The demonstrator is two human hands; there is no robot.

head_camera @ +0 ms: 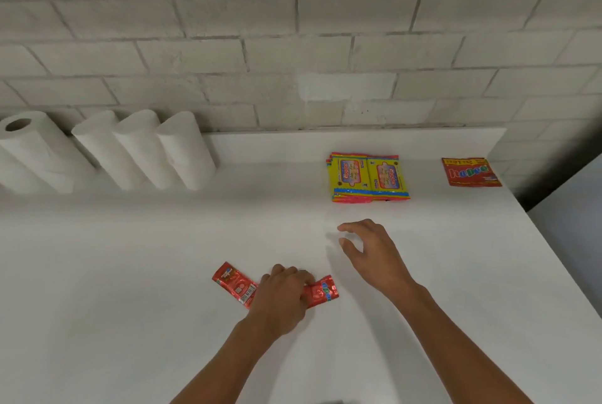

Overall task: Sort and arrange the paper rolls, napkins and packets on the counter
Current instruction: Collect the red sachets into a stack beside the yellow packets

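The white counter (130,273) meets a block wall (293,45). Paper rolls (136,149) line its far left edge. Far right lie stacked yellow packets (368,177) and a red packet (470,172). Near centre, the left hand (280,296) pinches red sachets (234,283) — the right hand (371,252) hovers nearby, fingers loosely spread, holding nothing.

Counts on the tabletop (130,273)
There were four upright rolls (136,149), one yellow packet stack (368,177), one red "hapee" packet (470,172) and two red sachets (234,283).
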